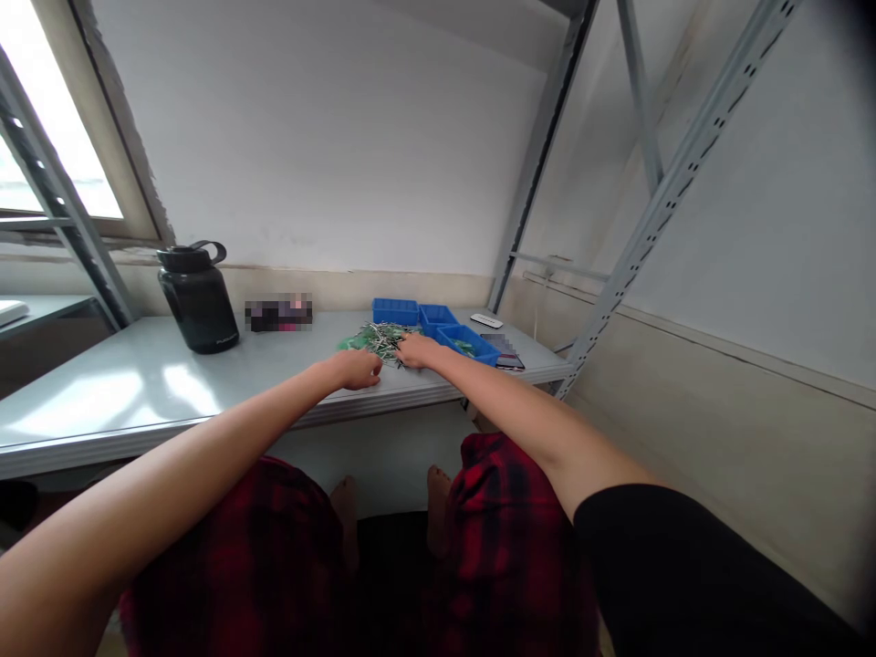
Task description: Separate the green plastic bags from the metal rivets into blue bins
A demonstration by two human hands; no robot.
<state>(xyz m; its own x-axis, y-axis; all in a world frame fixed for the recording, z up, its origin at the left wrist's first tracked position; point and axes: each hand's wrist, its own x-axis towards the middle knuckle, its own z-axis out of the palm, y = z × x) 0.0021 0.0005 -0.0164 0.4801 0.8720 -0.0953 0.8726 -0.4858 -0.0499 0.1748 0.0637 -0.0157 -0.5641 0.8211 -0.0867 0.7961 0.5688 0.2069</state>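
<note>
Both hands, left hand (357, 370), right hand (417, 349), touching small-parts pile (375, 338)

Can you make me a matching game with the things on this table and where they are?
Things:
1. black jug
2. blue trays
3. pile of small green and silver parts
4. white flat gadget

Places:
A. right end of the table, behind the trays
B. under the fingertips of both hands
C. far left, near the window
D. right of the pile, in a row

Pairs: 1-C, 2-D, 3-B, 4-A
</note>
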